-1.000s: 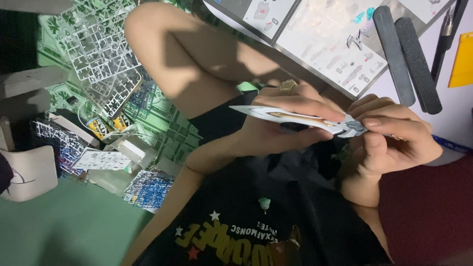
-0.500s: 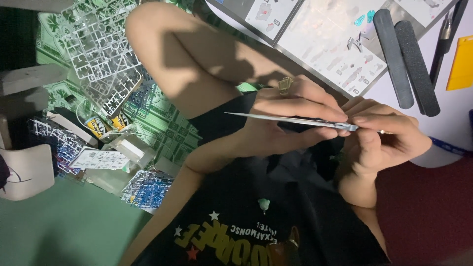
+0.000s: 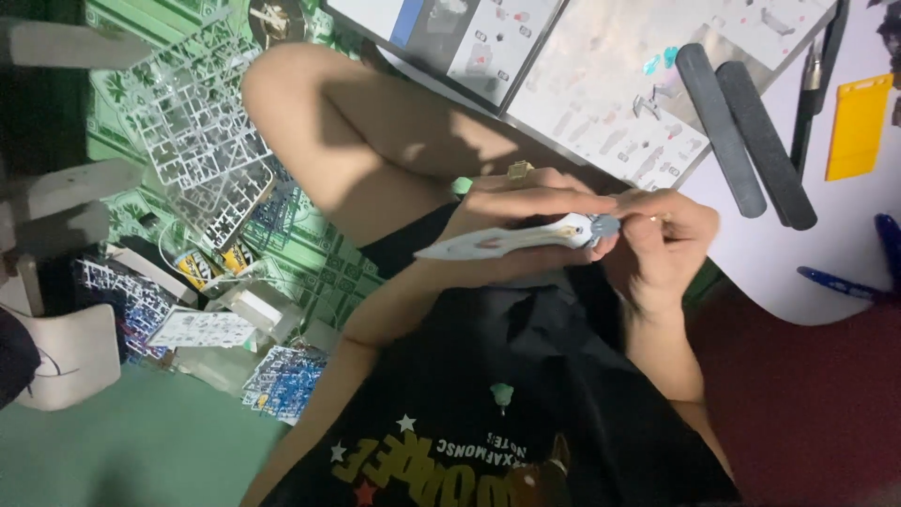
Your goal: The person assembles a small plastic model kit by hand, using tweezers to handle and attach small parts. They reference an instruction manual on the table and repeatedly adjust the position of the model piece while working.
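My left hand (image 3: 526,211) and my right hand (image 3: 662,249) meet over my lap, just in front of my bent bare knee (image 3: 310,103). Between them is a long, flat white blade-shaped model part (image 3: 493,242) with small coloured markings. The left hand's fingers lie along its top and cradle it. At the part's grey right-hand end (image 3: 601,227), my right hand pinches it with its fingertips. The pointed end sticks out to the left, free. A small green piece (image 3: 502,392) lies on my black shirt below.
A white table edge (image 3: 798,263) at right carries instruction sheets (image 3: 601,103), two dark sanding sticks (image 3: 746,141), a yellow flat tool (image 3: 859,127), a dark-handled knife (image 3: 815,84) and a blue pen (image 3: 845,284). Plastic sprue frames (image 3: 197,141) and small boxes (image 3: 235,319) lie on the green floor at left.
The white part has turned in my hands from edge-on to showing its flat face. Both hands stayed closed on it and shifted only slightly.
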